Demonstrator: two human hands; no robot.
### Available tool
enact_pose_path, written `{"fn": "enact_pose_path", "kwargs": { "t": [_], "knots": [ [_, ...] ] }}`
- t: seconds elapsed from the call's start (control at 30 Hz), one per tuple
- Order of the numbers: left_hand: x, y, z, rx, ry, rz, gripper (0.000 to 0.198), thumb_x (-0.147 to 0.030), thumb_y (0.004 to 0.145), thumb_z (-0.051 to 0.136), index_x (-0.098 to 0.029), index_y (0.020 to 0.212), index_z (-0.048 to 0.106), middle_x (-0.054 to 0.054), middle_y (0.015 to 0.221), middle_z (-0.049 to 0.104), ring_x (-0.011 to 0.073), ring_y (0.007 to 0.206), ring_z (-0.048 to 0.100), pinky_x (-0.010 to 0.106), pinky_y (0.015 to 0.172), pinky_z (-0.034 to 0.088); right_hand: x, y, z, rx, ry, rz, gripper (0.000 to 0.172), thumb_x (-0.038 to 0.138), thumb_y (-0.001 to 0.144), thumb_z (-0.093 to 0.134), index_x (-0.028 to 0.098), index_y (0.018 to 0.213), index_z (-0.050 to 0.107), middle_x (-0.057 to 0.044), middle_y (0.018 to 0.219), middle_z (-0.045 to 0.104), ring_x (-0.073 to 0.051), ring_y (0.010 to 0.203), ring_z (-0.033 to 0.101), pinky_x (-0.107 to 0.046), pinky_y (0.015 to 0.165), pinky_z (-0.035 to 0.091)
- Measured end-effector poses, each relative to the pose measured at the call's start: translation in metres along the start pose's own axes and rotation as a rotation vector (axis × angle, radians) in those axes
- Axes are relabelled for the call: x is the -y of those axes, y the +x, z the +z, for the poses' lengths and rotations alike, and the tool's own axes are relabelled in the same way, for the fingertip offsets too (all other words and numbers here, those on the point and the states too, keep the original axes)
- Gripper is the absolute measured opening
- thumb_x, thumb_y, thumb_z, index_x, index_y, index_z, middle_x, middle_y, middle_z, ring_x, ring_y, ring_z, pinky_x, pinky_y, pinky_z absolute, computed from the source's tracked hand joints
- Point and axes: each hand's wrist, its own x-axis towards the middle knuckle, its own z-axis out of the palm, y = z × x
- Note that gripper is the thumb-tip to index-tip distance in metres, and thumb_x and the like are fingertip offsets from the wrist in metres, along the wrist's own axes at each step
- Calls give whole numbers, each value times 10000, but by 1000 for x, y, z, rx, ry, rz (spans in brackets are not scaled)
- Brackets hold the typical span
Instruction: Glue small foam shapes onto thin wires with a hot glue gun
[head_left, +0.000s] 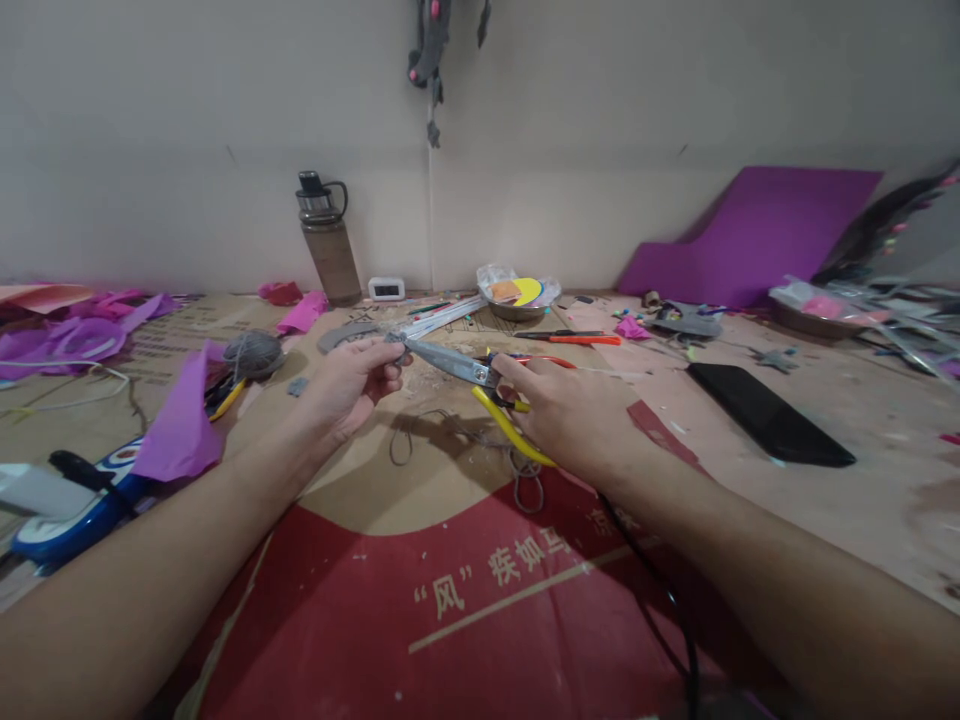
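My right hand (570, 410) is wrapped round a pair of yellow-handled scissors (454, 362), whose long grey blades point left toward my other hand. My left hand (360, 375) pinches a small grey piece (397, 341) between thumb and fingertips, right at the tips of the blades. The piece is too small and partly covered for me to tell its kind. Thin grey yarn (529, 490) lies in loops on the cardboard (450, 650) below both hands. A ball of grey yarn (255, 354) sits to the left of my left hand.
A drink bottle (328, 245) and small white clock (386, 289) stand by the wall. A bowl (517, 311) and an orange-handled cutter (577, 338) lie beyond my hands. A black phone (769, 412) is at right, purple paper (184, 415) and a blue-and-white object (82, 525) at left.
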Motion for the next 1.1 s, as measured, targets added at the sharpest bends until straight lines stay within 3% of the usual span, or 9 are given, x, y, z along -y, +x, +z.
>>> {"fn": "enact_pose_path", "kwargs": {
  "t": [0.13,0.33,0.53,0.67,0.83,0.97,1.1],
  "knots": [
    [0,1,-1,3,-15,-14,95,-123,678,717,-111,643,630,22,635,583,41,502,448,153,458,384,-2,1,6,-31,73,3,403,303,902,478,293,1294,568,-67,963,729,-191,682,626,-267,530,287],
    [1,3,-3,-51,6,-2,80,-122,673,711,-108,666,632,40,660,623,44,506,468,159,468,395,-8,4,22,-151,514,2,303,225,830,558,255,1109,672,-47,868,745,-204,747,661,-279,627,426],
    [4,4,-5,-106,121,135,126,-173,709,723,-135,788,632,56,794,695,69,535,553,185,475,422,-11,9,30,-97,581,9,339,185,806,559,241,1129,643,-62,920,735,-224,791,663,-302,659,454],
    [9,5,-5,-85,163,260,156,-172,707,741,-135,840,668,60,830,706,116,661,646,265,672,545,-10,11,29,-63,651,-7,401,123,784,546,214,1168,615,-78,996,725,-227,856,661,-317,718,470],
    [10,0,1,-44,46,216,199,-112,676,703,-118,874,728,84,909,732,164,887,689,321,952,513,-3,7,23,-59,778,-9,475,139,787,567,216,1256,560,-93,1111,706,-229,938,655,-320,789,483],
    [10,-2,3,-52,44,277,153,-205,744,687,-127,861,745,95,978,740,194,980,682,363,1030,475,2,2,21,-43,710,57,503,124,829,506,185,1329,499,-132,1104,679,-238,895,618,-323,743,465],
    [13,2,-3,-50,238,286,322,-219,709,770,-153,1021,731,86,1037,742,197,1006,677,376,1027,475,1,2,19,57,667,77,507,65,812,473,173,1307,497,-124,1004,689,-221,820,602,-292,682,418]
  ]
}}
